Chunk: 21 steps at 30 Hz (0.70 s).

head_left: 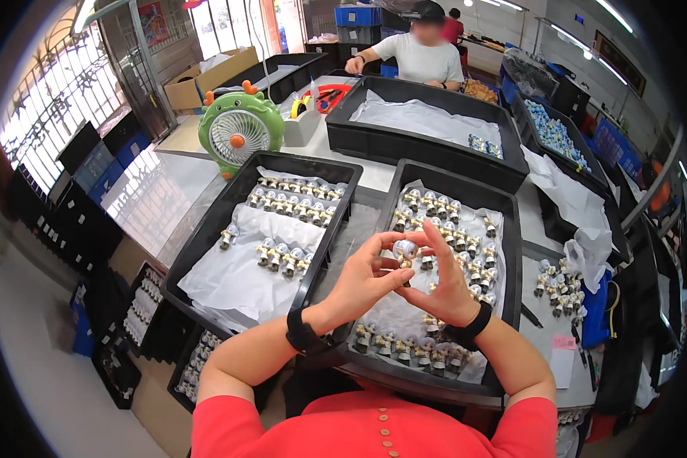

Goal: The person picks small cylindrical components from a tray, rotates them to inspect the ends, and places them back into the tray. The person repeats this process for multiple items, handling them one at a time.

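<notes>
**Head view: tiny figurine getting a close look over the tray**

Head cam shows a small figurine (405, 250) pinched between both hands, held up above the right tray (511, 229). Left hand (362, 281) has its grip closed on the lower part, fingertips wrapped around it. Right hand (444, 284) grips it from the other side, fingers fanned up past the pale round head. Looks to me like the inspect-or-fit step, one piece at a time.

Below sit rows of the same figurines on white paper, more in the left tray (206, 237). A loose cluster (557, 284) stands on the table (168, 198) to the right. A green fan (239, 128) sits further back, with another person (422, 55) at the far end.

Next move probably needs a steady pinch and a free slot, since the neighbours stand close.
</notes>
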### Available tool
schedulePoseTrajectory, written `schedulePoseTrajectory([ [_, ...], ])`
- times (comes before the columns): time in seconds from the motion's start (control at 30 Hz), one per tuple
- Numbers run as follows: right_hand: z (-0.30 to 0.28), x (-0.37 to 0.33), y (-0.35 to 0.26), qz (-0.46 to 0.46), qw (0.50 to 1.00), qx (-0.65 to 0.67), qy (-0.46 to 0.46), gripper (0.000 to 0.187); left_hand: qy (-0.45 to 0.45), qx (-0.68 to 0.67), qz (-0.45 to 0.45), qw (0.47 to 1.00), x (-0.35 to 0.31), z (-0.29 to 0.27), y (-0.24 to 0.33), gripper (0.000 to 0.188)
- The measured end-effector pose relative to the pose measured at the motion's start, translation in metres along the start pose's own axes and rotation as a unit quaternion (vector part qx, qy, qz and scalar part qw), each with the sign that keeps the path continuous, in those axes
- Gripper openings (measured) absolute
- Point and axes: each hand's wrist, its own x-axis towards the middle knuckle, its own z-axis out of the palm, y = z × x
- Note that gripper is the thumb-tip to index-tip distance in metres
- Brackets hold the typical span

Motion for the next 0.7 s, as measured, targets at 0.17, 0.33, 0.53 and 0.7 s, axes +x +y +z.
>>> schedulePoseTrajectory([
  [0.17, -0.003, -0.001, -0.003, 0.038, 0.999, 0.029, -0.022, 0.106, -0.022, -0.098, -0.039, 0.994, -0.002, -0.005, -0.001, 0.047],
  [0.33, -0.006, -0.003, 0.000, 0.084, 0.995, 0.043, -0.039, 0.110, -0.045, -0.212, -0.091, 0.972, -0.003, -0.004, 0.006, 0.048],
  [0.53, -0.004, -0.006, 0.007, 0.091, 0.993, 0.070, -0.015, 0.107, -0.069, -0.257, -0.093, 0.959, -0.002, -0.005, 0.003, 0.047],
  [0.7, -0.005, -0.003, 0.004, 0.114, 0.988, 0.106, -0.010, 0.108, -0.056, -0.254, -0.094, 0.961, -0.002, -0.004, 0.001, 0.050],
])
